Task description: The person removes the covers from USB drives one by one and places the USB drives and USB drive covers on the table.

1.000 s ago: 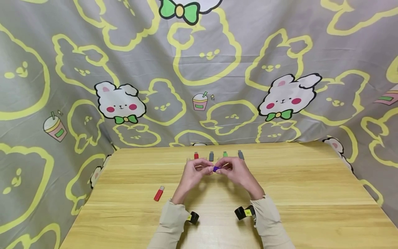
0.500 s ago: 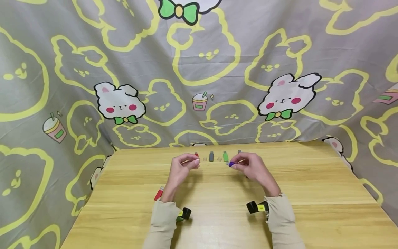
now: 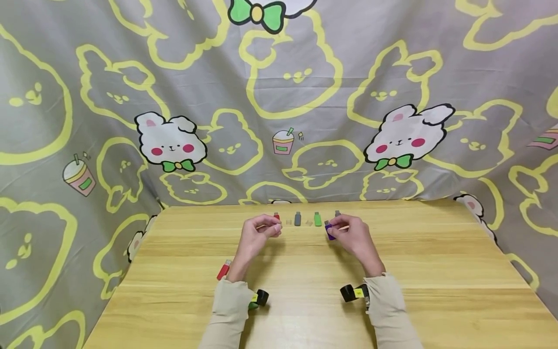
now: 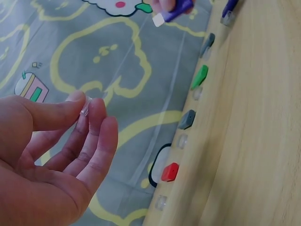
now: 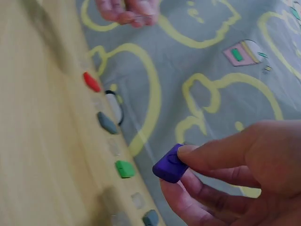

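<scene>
My right hand [image 3: 354, 235] pinches a purple USB flash drive [image 5: 170, 165] between thumb and fingers, above the table. In the head view, the drive's metal plug points toward the back. My left hand [image 3: 258, 236] pinches a small clear cap [image 4: 85, 107] between thumb and fingertip, its other fingers loosely bent. A row of flash drives lies near the back edge: a red one [image 4: 170, 172], a grey one [image 3: 298, 218], a green one [image 3: 317, 219] and another grey one [image 3: 337, 213] partly behind my right hand. Clear caps [image 4: 182, 141] lie beside them.
A second red flash drive [image 3: 224, 270] lies on the wooden table [image 3: 174, 310] by my left forearm. Another purple flash drive [image 4: 229, 12] lies on the table beyond the row. A patterned cloth [image 3: 318, 165] hangs behind the back edge.
My hands have drawn apart, the left moving left with the clear cap and the right moving right with the purple flash drive. The drive has since turned its plug toward the back.
</scene>
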`<state>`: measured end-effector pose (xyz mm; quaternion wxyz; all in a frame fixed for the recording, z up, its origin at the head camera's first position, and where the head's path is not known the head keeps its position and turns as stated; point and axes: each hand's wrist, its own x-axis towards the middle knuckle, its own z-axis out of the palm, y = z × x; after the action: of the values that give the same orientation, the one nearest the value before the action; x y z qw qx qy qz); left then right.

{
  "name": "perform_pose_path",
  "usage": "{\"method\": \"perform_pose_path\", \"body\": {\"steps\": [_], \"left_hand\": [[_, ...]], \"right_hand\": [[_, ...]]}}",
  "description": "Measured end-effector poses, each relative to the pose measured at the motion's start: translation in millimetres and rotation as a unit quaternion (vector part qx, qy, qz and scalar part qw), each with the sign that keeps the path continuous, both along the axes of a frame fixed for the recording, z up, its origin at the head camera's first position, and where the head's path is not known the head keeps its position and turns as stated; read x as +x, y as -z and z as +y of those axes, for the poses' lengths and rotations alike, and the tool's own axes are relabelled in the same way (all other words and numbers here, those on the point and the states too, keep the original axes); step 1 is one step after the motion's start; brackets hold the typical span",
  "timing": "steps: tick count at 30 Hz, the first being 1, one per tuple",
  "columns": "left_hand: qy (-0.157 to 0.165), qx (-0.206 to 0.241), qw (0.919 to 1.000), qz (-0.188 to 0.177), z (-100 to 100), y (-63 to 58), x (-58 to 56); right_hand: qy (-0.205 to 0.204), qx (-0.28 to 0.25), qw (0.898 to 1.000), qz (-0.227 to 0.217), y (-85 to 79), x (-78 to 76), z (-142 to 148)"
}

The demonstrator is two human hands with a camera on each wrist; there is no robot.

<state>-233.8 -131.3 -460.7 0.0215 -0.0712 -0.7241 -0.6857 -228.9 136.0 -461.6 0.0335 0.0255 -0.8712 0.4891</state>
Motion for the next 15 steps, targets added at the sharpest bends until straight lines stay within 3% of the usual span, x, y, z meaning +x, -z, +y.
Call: {"method": "perform_pose_path", "body": {"steps": [8,15], "left_hand": [[0.015,-0.021,0.9995,-0.017,4.1,3.0,0.0],[0.029,-0.048,0.9983,-0.016,7.6,6.0,0.2]], "right_hand": [[0.033,0.079,0.996,-0.004,17.8,-1.0,-19.9],[0.049,0.120,0.991,0.015,24.0,1.7,-29.6]]}}
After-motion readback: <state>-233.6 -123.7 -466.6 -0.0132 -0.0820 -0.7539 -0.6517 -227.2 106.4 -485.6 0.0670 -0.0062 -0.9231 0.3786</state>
